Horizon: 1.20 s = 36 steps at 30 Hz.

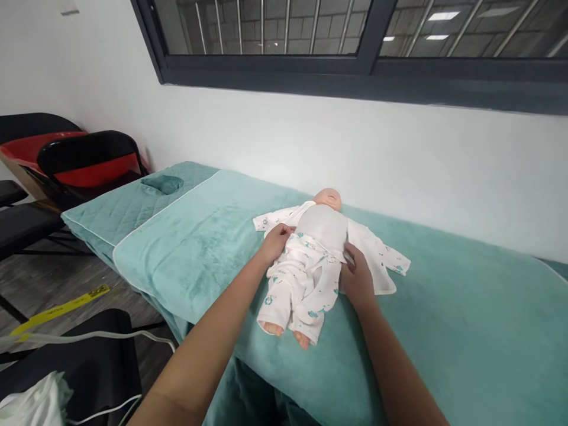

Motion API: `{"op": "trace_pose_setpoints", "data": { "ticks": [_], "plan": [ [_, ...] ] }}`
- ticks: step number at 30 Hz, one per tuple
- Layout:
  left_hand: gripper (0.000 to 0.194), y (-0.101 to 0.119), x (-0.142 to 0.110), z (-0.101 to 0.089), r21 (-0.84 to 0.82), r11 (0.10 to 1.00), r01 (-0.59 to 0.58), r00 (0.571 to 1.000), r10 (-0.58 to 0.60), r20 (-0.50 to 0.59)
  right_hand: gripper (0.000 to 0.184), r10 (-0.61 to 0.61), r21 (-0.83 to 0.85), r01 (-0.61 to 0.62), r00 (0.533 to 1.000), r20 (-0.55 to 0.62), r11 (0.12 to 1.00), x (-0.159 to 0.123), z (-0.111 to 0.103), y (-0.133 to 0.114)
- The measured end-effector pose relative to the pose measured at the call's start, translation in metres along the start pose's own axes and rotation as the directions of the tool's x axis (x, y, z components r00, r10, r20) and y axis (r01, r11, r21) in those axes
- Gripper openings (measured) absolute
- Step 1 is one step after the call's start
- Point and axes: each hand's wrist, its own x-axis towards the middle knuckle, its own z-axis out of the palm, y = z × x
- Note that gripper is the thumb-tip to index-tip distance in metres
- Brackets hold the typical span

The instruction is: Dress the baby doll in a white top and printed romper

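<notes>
A baby doll point(327, 197) lies on its back with its head toward the wall and its bare feet toward me. White printed pants point(306, 266) cover its legs up to the waist. A white printed baby top point(373, 251) is spread open beneath it, sleeves out to both sides, so the pale torso point(322, 225) shows. At the waistband's left side, my left hand point(277, 239) has its fingers closed on the pants. Across from it, my right hand point(357, 275) pinches the waistband's right side; its fingertips are partly hidden.
The doll rests on a bed with a green plush cover point(465, 307), and a face hole point(163, 184) is at the bed's left end. Black-and-red chairs point(95, 160) stand at left. A black seat point(97, 355) with cables and white cloth point(38, 402) is nearest me.
</notes>
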Motion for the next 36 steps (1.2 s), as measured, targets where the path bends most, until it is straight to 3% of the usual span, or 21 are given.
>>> {"op": "trace_pose_setpoints", "data": {
  "ticks": [5,11,13,17,22,25,28,32,36],
  "plan": [
    [0.005,-0.013,-0.003,-0.004,-0.019,0.999,0.035,0.999,-0.036,-0.041,0.037,-0.214,-0.243,0.215,0.976,0.031,0.946,0.011,-0.005,-0.01],
    [0.005,-0.015,0.0,-0.008,-0.022,0.998,0.06,0.995,-0.062,-0.084,0.032,-0.119,-0.431,0.118,0.993,0.025,0.895,0.042,-0.005,-0.024],
    [0.005,-0.016,0.0,-0.008,-0.029,0.997,0.068,0.993,-0.071,-0.09,0.027,-0.05,-0.405,0.048,0.999,0.008,0.913,0.058,-0.004,-0.025],
    [0.011,-0.019,0.0,-0.007,-0.056,0.996,0.069,0.996,-0.072,-0.053,0.013,0.089,-0.149,-0.09,0.996,-0.014,0.985,0.076,0.005,-0.018],
    [0.016,-0.021,0.001,-0.008,-0.026,1.0,0.004,0.999,-0.002,0.043,0.014,0.104,-0.009,-0.105,0.995,-0.004,0.994,0.061,0.01,-0.011],
    [0.024,-0.021,0.003,-0.009,0.065,0.998,-0.015,0.999,0.012,0.05,0.018,-0.001,0.0,0.001,1.0,0.01,1.0,0.055,0.007,-0.013],
    [0.027,-0.015,0.007,-0.012,0.174,0.979,-0.103,0.986,0.077,0.146,0.02,-0.166,-0.011,0.167,0.981,0.097,0.986,0.059,0.003,-0.014],
    [0.02,0.0,0.016,-0.013,0.285,0.931,-0.228,0.94,0.134,0.313,0.023,-0.137,-0.054,0.155,0.958,0.253,0.986,0.069,0.001,-0.015],
    [0.025,0.009,0.026,-0.014,0.352,0.897,-0.267,0.934,0.15,0.324,0.026,-0.162,-0.17,0.223,0.936,0.312,0.96,0.078,0.0,-0.018]
  ]
}}
